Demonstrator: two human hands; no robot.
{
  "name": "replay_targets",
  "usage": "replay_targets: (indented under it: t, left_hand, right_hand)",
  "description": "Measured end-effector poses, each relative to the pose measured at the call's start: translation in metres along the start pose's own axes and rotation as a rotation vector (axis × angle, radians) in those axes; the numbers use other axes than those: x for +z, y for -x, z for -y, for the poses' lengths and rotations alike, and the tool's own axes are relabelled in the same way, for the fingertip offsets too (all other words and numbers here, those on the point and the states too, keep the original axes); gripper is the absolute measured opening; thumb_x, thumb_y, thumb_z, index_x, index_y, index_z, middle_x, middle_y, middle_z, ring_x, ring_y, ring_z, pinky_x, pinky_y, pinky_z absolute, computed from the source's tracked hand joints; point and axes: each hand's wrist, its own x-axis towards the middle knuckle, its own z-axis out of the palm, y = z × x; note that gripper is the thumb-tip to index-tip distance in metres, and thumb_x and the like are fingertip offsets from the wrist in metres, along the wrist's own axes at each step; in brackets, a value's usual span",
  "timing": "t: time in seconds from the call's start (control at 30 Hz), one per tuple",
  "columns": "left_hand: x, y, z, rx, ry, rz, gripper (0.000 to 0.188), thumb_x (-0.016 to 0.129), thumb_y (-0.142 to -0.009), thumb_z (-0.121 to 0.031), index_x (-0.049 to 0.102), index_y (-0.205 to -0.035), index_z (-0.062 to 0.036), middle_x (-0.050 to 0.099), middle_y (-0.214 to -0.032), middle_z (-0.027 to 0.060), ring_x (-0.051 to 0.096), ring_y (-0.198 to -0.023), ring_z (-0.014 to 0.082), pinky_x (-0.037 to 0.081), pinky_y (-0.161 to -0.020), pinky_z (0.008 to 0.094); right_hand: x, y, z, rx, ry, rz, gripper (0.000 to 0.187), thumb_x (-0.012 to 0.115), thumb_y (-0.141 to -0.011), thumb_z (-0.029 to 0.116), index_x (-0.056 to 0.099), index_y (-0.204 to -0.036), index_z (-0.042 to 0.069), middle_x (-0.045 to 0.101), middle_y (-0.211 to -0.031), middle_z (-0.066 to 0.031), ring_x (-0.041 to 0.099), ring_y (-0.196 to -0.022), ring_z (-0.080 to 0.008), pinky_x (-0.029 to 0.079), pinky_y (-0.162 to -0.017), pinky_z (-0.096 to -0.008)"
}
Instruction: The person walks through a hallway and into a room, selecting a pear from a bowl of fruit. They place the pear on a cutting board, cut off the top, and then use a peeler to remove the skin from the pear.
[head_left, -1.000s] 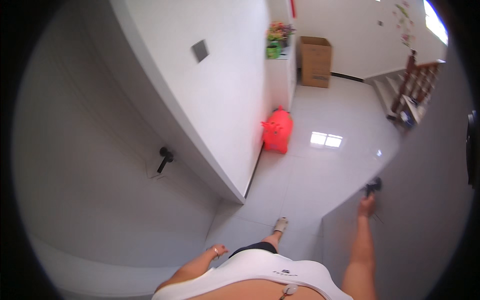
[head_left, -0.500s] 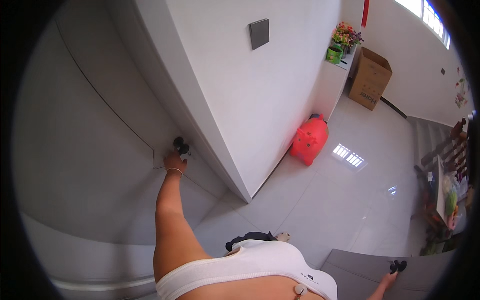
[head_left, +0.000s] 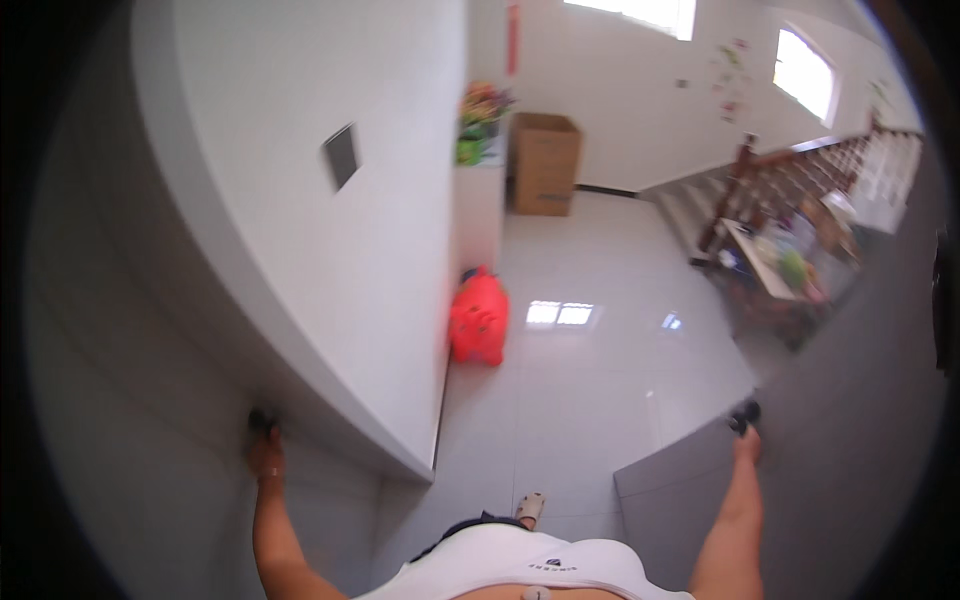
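Observation:
On my left, a black door handle [head_left: 261, 419] sticks out from a grey door [head_left: 150, 440]. My left hand [head_left: 266, 456] is closed at its lower end, a bracelet on the wrist; blur softens the fingers. Over on my right, my right hand [head_left: 747, 446] is wrapped round another black handle [head_left: 744, 414], on a second grey door [head_left: 800, 390] that stands swung open. Between the two doors lies a tiled doorway floor [head_left: 540, 440], and one of my feet in a pale clog [head_left: 531, 508] shows there.
A white wall [head_left: 350, 260] with a dark switch plate [head_left: 342, 157] juts out beside the left door. Farther in are a red animal-shaped toy [head_left: 480, 318], a cardboard box [head_left: 545, 165], a flower-topped cabinet [head_left: 480, 205], a staircase with wooden railing [head_left: 745, 190] and a cluttered table [head_left: 765, 262].
My view has turned toward the room, bringing more of the right door, my right arm and the staircase into sight. Both hands stay at the handles.

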Motion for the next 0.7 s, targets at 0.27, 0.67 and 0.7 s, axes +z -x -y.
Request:
replay_targets:
  t: [0.27, 0.67, 0.7]
  left_hand:
    - [-0.016, -0.004, -0.046, -0.052, 0.033, -0.139, 0.046, 0.051, -0.097, -0.039, 0.061, -0.107, 0.0044, 0.066, -0.095, 0.0227, 0.063, -0.085, 0.0411, 0.050, -0.070, 0.0496]
    - [0.010, -0.023, 0.009, -0.264, 0.207, -0.046, 0.047, 0.052, -0.096, -0.043, 0.059, -0.106, 0.0031, 0.065, -0.098, 0.0240, 0.064, -0.091, 0.0396, 0.052, -0.074, 0.0486]
    - [0.014, -0.023, 0.011, -0.300, 0.203, 0.023, 0.051, 0.049, -0.096, -0.046, 0.059, -0.106, 0.0031, 0.065, -0.100, 0.0242, 0.064, -0.092, 0.0398, 0.052, -0.074, 0.0481]
  right_hand:
    - [-0.037, 0.109, 0.068, 0.111, 0.085, 0.050, 0.018, 0.055, -0.079, 0.010, 0.064, -0.094, 0.010, 0.068, -0.093, -0.0171, 0.064, -0.090, -0.0387, 0.050, -0.076, -0.0491]
    - [-0.047, 0.223, 0.113, -0.012, 0.084, 0.069, 0.014, 0.061, -0.075, 0.016, 0.064, -0.088, 0.012, 0.068, -0.086, -0.0149, 0.065, -0.085, -0.0369, 0.052, -0.074, -0.0474]
    - [-0.047, 0.230, 0.109, -0.035, 0.092, 0.056, 0.014, 0.062, -0.075, 0.016, 0.064, -0.088, 0.012, 0.068, -0.086, -0.0149, 0.065, -0.085, -0.0369, 0.052, -0.074, -0.0473]
